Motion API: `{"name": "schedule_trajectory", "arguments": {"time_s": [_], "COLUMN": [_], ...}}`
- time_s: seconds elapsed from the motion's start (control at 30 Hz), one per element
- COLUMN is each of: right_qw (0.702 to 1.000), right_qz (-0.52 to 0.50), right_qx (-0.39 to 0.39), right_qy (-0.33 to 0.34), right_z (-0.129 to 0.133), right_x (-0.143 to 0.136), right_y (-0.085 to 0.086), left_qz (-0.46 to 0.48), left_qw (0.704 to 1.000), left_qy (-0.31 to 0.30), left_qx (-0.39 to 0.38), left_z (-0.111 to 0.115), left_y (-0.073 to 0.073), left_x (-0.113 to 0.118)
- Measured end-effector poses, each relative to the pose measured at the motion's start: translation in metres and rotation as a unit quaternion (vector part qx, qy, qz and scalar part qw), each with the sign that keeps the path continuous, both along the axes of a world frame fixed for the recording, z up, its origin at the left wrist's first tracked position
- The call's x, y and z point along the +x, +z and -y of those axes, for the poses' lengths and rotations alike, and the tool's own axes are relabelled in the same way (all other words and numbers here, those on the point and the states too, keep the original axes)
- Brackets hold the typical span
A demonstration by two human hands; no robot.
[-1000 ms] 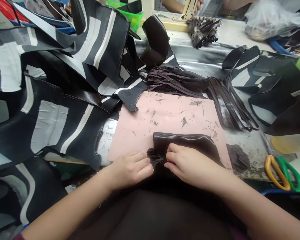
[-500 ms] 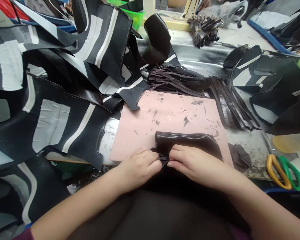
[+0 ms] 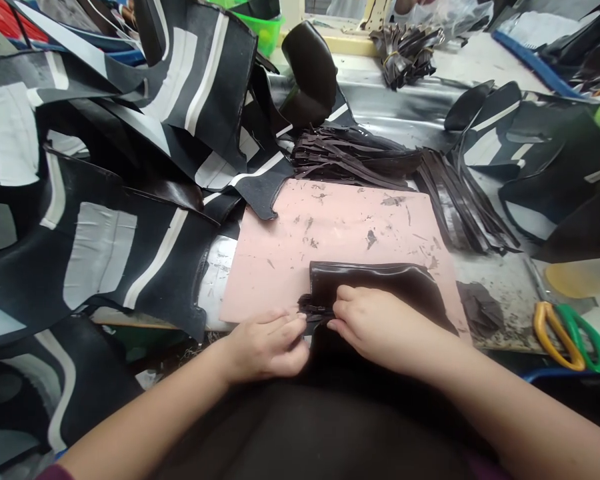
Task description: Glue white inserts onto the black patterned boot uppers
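Observation:
A glossy dark brown leather piece (image 3: 380,283) lies over the front edge of a pink board (image 3: 340,223). My right hand (image 3: 373,327) is closed on the lower left part of this piece, its fingertips pinched together. To its left, my left hand (image 3: 273,343) is closed at the end of a thin dark strip (image 3: 315,308) beside the leather edge. The strip's far end and whatever lies under the fingers are hidden.
Black leather pieces with white strips (image 3: 95,247) are heaped at the left. Bundled dark strips (image 3: 355,157) lie behind the board. Scissors with orange and green handles (image 3: 570,337) rest at the right, near a dark scrap (image 3: 480,310).
My left hand has moved a little left and down, away from my right hand, widening the gap between them. More of the dark leather shows above my right hand.

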State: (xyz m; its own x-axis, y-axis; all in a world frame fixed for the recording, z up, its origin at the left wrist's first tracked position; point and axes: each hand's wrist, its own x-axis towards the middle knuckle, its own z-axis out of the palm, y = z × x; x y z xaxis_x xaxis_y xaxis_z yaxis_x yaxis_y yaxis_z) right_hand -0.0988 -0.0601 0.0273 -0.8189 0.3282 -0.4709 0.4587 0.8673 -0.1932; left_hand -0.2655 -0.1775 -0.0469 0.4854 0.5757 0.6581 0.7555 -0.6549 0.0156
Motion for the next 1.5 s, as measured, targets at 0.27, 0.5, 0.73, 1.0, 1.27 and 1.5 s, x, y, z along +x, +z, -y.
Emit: {"name": "schedule_trajectory", "arguments": {"time_s": [0.27,0.5,0.73,1.0,1.27,1.5], "right_qw": [0.999,1.000,1.000,1.000,0.998,1.000], "right_qz": [-0.018,-0.010,0.023,0.018,0.035,0.021], "right_qx": [-0.024,-0.012,0.005,0.010,0.020,0.009], "right_qy": [-0.014,-0.005,0.006,0.010,-0.038,-0.020], "right_z": [-0.005,-0.011,-0.007,-0.004,-0.015,-0.022], "right_x": [0.002,-0.003,-0.011,-0.012,0.006,0.016], "right_y": [0.001,-0.002,-0.001,-0.005,0.007,-0.002], "left_qz": [-0.009,-0.033,-0.070,-0.091,-0.122,-0.095], "left_qw": [0.999,0.997,0.994,0.990,0.984,0.983], "left_qy": [0.049,0.063,0.072,0.084,0.099,0.093], "left_qx": [0.005,-0.024,-0.044,-0.068,-0.081,-0.123], "left_z": [0.004,0.007,0.005,0.004,-0.001,-0.003], "left_y": [-0.004,-0.001,0.004,0.008,0.015,0.014], "left_x": [0.010,0.011,0.013,0.016,0.013,0.014]}}
